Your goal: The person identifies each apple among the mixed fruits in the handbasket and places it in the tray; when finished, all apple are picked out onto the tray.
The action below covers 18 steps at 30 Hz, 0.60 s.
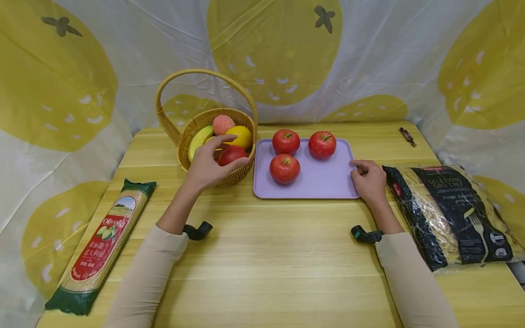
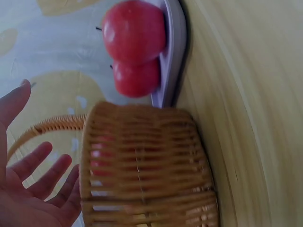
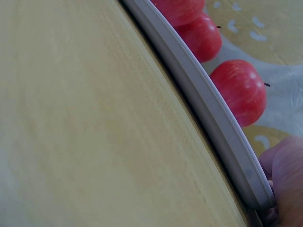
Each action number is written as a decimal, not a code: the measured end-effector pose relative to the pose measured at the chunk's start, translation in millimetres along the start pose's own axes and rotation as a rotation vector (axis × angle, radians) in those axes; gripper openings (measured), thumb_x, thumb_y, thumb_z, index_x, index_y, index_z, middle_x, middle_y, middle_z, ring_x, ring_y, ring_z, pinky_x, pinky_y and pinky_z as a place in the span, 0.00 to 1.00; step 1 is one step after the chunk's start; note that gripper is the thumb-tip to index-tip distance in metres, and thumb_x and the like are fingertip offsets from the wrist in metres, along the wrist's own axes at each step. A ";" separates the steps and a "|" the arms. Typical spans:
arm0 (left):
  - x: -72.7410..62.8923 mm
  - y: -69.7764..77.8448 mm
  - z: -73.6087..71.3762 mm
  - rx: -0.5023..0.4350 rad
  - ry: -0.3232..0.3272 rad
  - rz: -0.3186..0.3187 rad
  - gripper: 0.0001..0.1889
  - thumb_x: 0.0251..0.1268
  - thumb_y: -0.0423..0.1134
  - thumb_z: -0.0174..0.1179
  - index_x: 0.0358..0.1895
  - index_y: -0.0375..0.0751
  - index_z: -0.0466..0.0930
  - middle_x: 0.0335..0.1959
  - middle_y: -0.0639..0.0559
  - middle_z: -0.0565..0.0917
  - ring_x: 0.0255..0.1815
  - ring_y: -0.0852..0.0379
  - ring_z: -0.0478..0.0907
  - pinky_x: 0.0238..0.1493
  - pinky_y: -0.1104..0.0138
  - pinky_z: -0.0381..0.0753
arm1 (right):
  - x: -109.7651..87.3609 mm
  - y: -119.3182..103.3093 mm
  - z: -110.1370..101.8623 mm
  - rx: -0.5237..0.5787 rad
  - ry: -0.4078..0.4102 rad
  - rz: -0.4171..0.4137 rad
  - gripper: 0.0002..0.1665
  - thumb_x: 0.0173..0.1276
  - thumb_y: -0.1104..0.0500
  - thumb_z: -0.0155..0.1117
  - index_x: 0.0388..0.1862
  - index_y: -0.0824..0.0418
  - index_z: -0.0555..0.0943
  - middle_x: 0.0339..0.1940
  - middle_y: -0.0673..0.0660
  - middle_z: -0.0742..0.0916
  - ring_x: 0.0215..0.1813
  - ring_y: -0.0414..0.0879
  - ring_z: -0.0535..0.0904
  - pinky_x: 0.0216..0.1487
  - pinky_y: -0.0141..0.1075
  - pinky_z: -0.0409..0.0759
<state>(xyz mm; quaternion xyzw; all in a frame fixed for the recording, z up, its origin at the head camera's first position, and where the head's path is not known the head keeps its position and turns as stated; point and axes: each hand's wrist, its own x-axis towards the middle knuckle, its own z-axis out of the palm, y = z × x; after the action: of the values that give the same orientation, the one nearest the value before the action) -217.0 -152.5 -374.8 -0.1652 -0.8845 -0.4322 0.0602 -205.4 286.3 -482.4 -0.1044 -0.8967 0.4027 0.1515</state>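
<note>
Above the front of a wicker basket (image 1: 180, 139), my left hand (image 1: 209, 164) hovers with thumb and fingers apart, nothing between them. Under it in the basket lies a red round fruit (image 1: 233, 155), partly hidden by the hand. The left wrist view has the left hand (image 2: 42, 189) beside the basket's woven wall (image 2: 147, 161), its fingers spread. At the right edge of a light purple tray (image 1: 320, 184), my right hand (image 1: 370, 181) grips the rim with curled fingers. Three red apples (image 1: 285, 169) sit on the tray.
Also in the basket are a banana (image 1: 198, 141), a yellow fruit (image 1: 239, 136) and a pink fruit (image 1: 223, 124). A spaghetti pack (image 1: 106, 237) lies left, a pasta bag (image 1: 455, 218) right, a small wrapped candy (image 1: 407, 136) at back right. A patterned cloth hangs behind the table.
</note>
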 end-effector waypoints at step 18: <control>1.1 -25.4 -11.0 0.069 -0.015 -0.160 0.43 0.58 0.64 0.72 0.73 0.47 0.70 0.73 0.42 0.72 0.63 0.36 0.79 0.63 0.45 0.82 | 0.9 0.5 0.5 0.002 -0.008 0.027 0.18 0.71 0.62 0.59 0.56 0.61 0.88 0.39 0.60 0.80 0.40 0.51 0.72 0.41 0.38 0.66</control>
<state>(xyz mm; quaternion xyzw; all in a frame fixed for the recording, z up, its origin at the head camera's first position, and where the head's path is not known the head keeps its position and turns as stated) -227.1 -175.4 -386.7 -0.0952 -0.9095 -0.4039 0.0247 -206.4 286.5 -482.9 -0.1150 -0.8954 0.4059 0.1427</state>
